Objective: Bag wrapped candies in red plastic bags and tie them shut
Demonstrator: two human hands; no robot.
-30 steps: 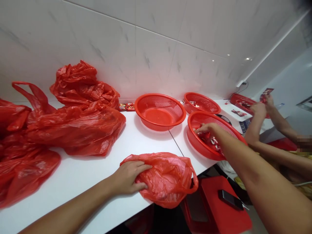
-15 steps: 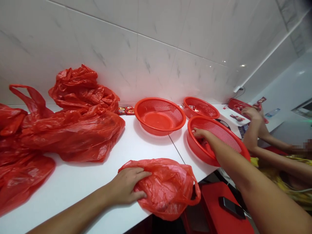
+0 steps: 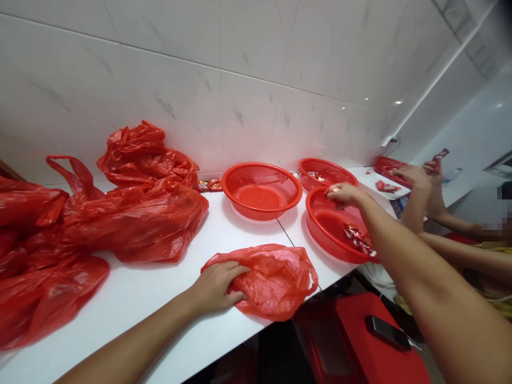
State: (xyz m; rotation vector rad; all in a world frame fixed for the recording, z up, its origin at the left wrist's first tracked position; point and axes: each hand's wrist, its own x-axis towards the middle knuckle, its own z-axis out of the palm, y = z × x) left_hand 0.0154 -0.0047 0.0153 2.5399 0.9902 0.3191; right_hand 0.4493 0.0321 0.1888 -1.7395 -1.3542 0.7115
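Observation:
My left hand (image 3: 220,285) rests over the near-left edge of a crumpled red plastic bag (image 3: 276,282), gripping it with the thumb apart from the fingers. The bag's mouth spreads open on the white table. My right hand (image 3: 346,194) is above the far rim of a red mesh basket (image 3: 330,240), its fingers closed on a small red-and-white wrapped packet (image 3: 333,189), partly hidden by the fingers. Inside that basket lie several shiny red wrapped packets (image 3: 358,240), partly covered by my right forearm.
A red basket (image 3: 262,200) stands at the middle back, another red basket (image 3: 320,178) beside it with packets inside. Large red bags (image 3: 148,224) fill the left, two packets (image 3: 208,185) by the wall. A co-worker's hands (image 3: 420,178) are at right. A phone (image 3: 388,333) lies on a red stool.
My right hand has risen from inside the near basket to its far rim, bringing a packet up. More packets show in the basket. My left hand stays on the bag, whose front edge hangs less low.

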